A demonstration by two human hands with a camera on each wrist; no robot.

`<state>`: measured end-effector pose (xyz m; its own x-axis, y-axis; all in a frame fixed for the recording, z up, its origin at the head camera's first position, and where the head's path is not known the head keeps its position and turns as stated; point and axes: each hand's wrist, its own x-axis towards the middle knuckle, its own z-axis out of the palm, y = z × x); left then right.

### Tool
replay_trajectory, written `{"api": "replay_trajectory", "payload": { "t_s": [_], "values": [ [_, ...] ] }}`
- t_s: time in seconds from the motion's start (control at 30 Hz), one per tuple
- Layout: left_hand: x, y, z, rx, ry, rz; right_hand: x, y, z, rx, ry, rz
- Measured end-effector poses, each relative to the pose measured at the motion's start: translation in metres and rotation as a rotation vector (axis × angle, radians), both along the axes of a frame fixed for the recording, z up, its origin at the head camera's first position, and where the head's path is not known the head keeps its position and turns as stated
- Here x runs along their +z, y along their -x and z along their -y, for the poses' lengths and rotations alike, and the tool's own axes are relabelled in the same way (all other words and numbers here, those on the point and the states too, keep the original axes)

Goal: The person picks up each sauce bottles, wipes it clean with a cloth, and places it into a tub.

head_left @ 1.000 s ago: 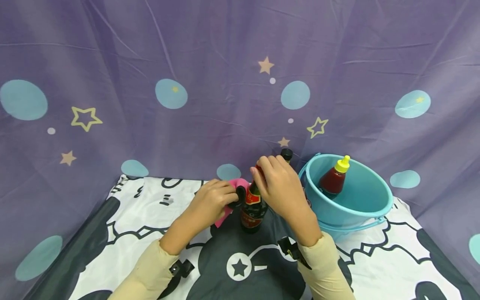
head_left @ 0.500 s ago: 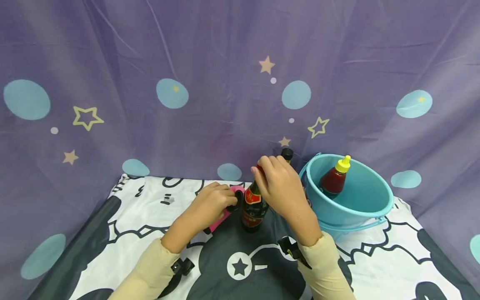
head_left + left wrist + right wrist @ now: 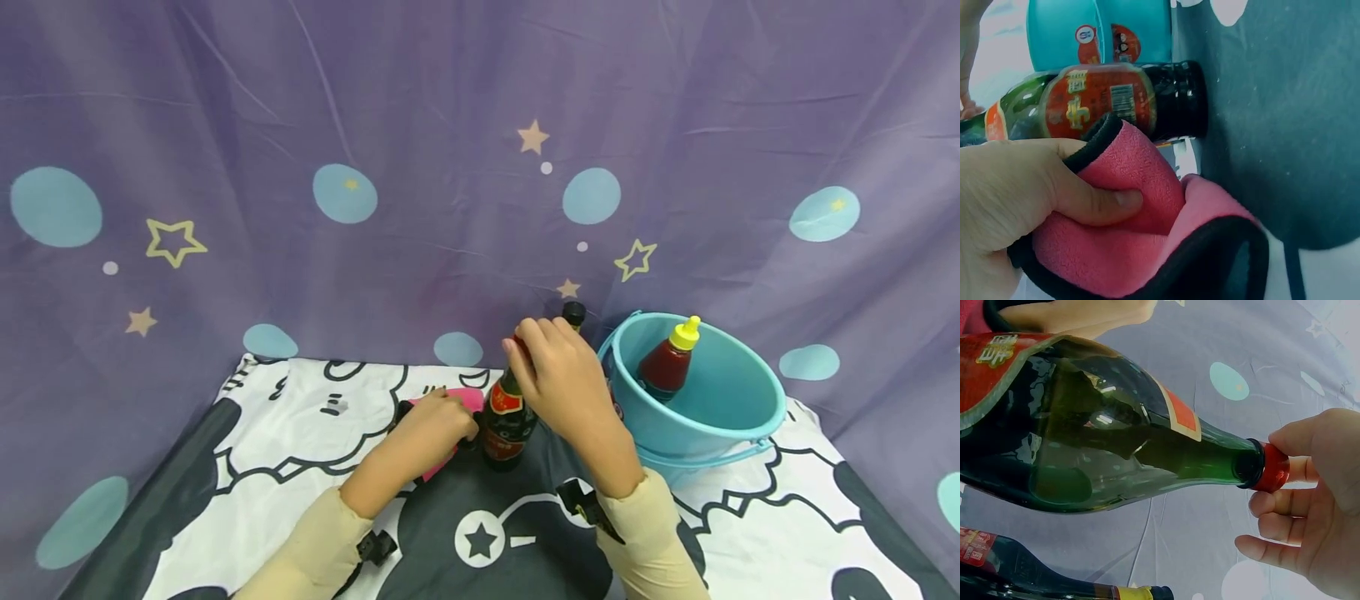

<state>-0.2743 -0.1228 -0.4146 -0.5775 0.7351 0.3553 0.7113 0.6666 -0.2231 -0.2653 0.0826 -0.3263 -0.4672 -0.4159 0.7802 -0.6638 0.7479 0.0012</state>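
My right hand (image 3: 562,379) pinches the red cap (image 3: 1274,467) of a green glass bottle (image 3: 504,421) by thumb and fingertips. The bottle stands upright on the printed cloth cover and has red labels. Just left of it, my left hand (image 3: 441,419) grips a pink cloth (image 3: 1116,250) with black edging, the thumb pressed on its fluffy face. In the left wrist view the cloth's upper corner overlaps the bottle's lower label. A folded part of the cloth shows a dark underside, and the fingers behind it are hidden.
A light blue bucket (image 3: 697,429) stands to the right, with a red sauce bottle (image 3: 666,367) with a yellow nozzle cap leaning inside. Behind my right hand is another dark bottle (image 3: 1016,565) with a black cap. A purple curtain (image 3: 420,125) hangs at the back.
My left hand has moved a little right and nearer to me with the pink cloth, which now lies flatter around the fingers. The right hand stays on the bottle's cap.
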Motion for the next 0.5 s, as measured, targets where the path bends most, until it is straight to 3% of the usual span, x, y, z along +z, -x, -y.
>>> {"api": "replay_trajectory", "payload": {
  "t_s": [0.33, 0.5],
  "values": [
    [0.0007, 0.0017, -0.0051, 0.000, -0.012, 0.015, 0.0024, -0.0012, -0.0056, -0.043, -0.039, -0.027],
    [-0.0008, -0.0013, -0.0014, 0.012, -0.002, 0.042, 0.0019, -0.0022, -0.0025, -0.027, -0.033, 0.013]
  ]
}}
